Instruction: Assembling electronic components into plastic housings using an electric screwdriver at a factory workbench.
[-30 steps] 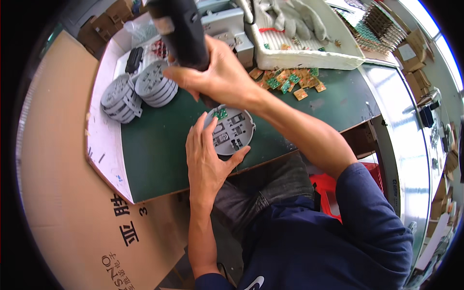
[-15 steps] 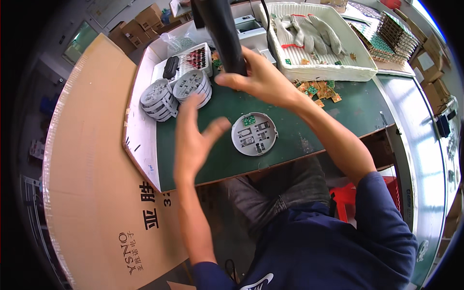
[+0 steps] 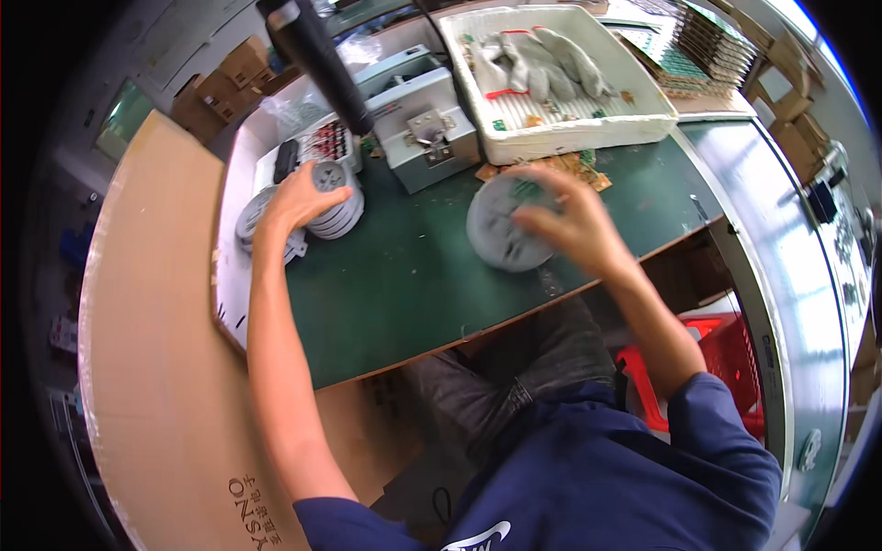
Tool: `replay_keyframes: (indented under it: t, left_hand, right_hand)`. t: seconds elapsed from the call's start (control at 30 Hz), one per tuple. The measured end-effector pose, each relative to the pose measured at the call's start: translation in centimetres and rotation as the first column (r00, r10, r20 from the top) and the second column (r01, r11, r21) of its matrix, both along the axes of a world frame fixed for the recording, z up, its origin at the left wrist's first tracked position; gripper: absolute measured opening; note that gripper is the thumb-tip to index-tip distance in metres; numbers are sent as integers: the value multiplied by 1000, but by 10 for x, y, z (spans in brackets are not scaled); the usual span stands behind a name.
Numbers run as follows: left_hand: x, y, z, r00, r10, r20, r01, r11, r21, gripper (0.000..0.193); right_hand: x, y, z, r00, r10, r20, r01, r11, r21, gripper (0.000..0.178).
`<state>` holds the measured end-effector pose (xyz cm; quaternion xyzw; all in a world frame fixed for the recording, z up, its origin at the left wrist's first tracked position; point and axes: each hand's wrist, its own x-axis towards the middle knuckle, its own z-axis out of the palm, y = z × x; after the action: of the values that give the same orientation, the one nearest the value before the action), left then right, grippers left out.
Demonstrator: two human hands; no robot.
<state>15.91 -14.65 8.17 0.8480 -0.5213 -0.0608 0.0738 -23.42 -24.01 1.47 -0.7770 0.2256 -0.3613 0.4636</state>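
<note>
My left hand (image 3: 297,196) is at the right-hand stack of round grey plastic housings (image 3: 336,219), its thumb and fingers curled about the top one; the far fingertips are hidden. Another stack of the same housings (image 3: 253,219) stands just left of it, partly behind my hand. Smeared by motion, my right hand (image 3: 581,228) grips a single round grey housing (image 3: 501,230) by its right side, with the thumb over its open face. The housing looks lifted and tilted above the green bench. A green circuit board shows blurred inside it, near my fingers.
A black tube (image 3: 322,69) slants over the back left, beside a grey metal device (image 3: 427,138). Small circuit boards (image 3: 588,170) lie before a white foam tray (image 3: 588,138) with gloves (image 3: 551,69). Stacked board panels (image 3: 712,46) stand back right; a cardboard sheet (image 3: 156,321) flanks the left.
My right hand has left the black tube and taken the single housing, shifting it right. My left hand has moved onto the stack. The tube now sits further left, uncovering the metal device.
</note>
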Motion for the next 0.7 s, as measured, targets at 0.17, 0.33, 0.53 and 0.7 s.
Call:
replay_keyframes:
  t: [0.17, 0.33, 0.53, 0.7]
  left_hand:
    - [-23, 29, 5, 996, -86, -35, 71, 945, -320, 88]
    - [-82, 77, -3, 941, -294, -167, 227, 915, -334, 82]
    - [-148, 82, -40, 913, -378, -155, 331, 906, -263, 89]
    - [-171, 75, -63, 944, -316, -93, 278, 915, -293, 111]
  right_hand:
    - [-167, -86, 12, 607, -775, 176, 782, 543, -306, 52]
    - [-336, -125, -11, 53, -983, -173, 468, 178, -866, 45]
    - [-246, -76, 0, 477, -828, -293, 402, 503, -766, 38]
    - [-82, -36, 9, 916, -272, -294, 27, 773, -634, 38]
